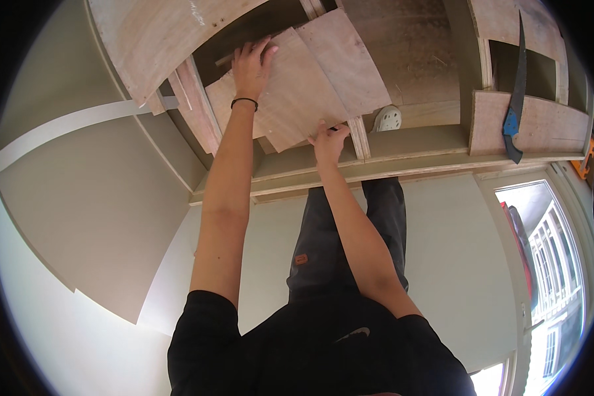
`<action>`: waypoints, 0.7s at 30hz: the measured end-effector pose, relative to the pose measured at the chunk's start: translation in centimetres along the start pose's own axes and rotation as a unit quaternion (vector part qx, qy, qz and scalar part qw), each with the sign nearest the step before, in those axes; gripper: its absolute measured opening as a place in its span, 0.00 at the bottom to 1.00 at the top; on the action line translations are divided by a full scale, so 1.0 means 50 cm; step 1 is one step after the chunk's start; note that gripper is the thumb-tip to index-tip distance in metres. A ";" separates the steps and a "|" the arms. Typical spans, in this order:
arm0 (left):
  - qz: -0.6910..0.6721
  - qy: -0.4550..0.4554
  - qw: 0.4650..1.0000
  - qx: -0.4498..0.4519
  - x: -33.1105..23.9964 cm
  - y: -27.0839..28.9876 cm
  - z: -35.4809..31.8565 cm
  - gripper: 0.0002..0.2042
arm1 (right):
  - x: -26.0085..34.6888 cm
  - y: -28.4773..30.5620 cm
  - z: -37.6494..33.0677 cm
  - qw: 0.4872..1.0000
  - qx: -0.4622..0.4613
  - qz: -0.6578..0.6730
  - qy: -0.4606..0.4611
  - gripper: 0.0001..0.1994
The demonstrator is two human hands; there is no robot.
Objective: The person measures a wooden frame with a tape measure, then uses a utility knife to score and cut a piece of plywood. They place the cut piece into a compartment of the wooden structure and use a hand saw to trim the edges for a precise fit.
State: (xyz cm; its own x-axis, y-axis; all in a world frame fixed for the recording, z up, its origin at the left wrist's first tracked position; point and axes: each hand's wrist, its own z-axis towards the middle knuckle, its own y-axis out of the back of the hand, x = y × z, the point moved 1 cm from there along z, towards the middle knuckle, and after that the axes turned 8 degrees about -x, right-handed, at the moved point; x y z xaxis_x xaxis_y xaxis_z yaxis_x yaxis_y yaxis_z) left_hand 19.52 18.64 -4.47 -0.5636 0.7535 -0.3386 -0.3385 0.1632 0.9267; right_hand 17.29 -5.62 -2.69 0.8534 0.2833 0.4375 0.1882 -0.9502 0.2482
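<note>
Both hands press 1 plywood sheet (290, 92) lying on the wooden frame (402, 155): left hand (252, 65) flat, fingers spread, at its far edge; right hand (328, 142) open at its near edge. A handsaw (516, 86) rests well right of the sheet.

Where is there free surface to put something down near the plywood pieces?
Free: the dusty board surface right of the plywood panel, bordered by the white shoe below. Crowded: under the left hand and right hand, where panels overlap. At far right, the handsaw occupies its plywood piece.
</note>
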 end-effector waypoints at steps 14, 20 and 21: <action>-0.011 -0.012 1.000 0.013 0.006 -0.011 0.009 0.17 | 0.003 -0.012 0.002 1.000 -0.023 -0.002 -0.016 0.21; -0.011 -0.002 1.000 0.020 0.008 -0.012 0.009 0.18 | -0.004 -0.009 0.006 1.000 -0.014 0.009 -0.016 0.23; -0.012 0.003 1.000 0.026 0.008 -0.011 0.010 0.18 | -0.007 -0.009 0.007 1.000 -0.016 0.016 -0.015 0.23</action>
State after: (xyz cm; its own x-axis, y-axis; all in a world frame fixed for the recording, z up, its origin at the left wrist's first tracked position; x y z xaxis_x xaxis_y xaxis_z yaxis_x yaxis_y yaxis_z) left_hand 19.85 19.16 -5.05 -0.5608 0.7450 -0.3611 -0.3122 0.2137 0.9257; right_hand 17.09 -5.34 -3.25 0.8727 0.2484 0.4202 0.1452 -0.9540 0.2624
